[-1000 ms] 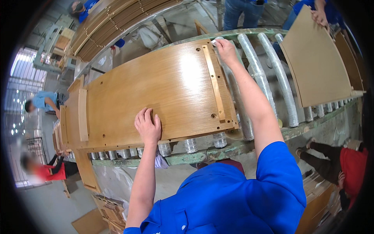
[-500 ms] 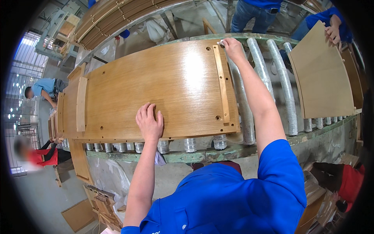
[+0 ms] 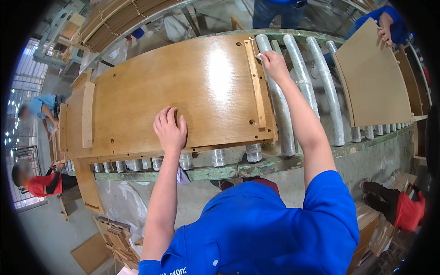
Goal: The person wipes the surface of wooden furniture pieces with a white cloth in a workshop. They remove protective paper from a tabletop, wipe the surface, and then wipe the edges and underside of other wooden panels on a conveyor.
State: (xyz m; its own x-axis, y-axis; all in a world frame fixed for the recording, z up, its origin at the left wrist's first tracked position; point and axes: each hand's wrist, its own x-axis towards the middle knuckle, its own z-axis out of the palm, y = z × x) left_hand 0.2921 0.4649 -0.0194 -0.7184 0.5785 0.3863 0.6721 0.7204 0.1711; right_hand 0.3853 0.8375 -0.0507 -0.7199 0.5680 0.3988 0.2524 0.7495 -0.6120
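A large brown wooden panel (image 3: 183,87) with a batten near each end lies flat on a green roller conveyor (image 3: 238,168). My left hand (image 3: 170,129) rests palm down on the panel near its front edge, fingers spread. My right hand (image 3: 273,64) reaches to the panel's far right corner, beside the right batten (image 3: 255,82), pinching a small white piece against the edge. What that piece is cannot be made out.
A second wooden panel (image 3: 371,87) lies further right on the rollers, held by another person's hand (image 3: 385,27). More people stand beyond the conveyor and sit at left and lower right. Stacked boards lie at top left, cardboard on the floor.
The panel has slid a little to the right along the rollers under both hands. The second panel on the right has shifted nearer.
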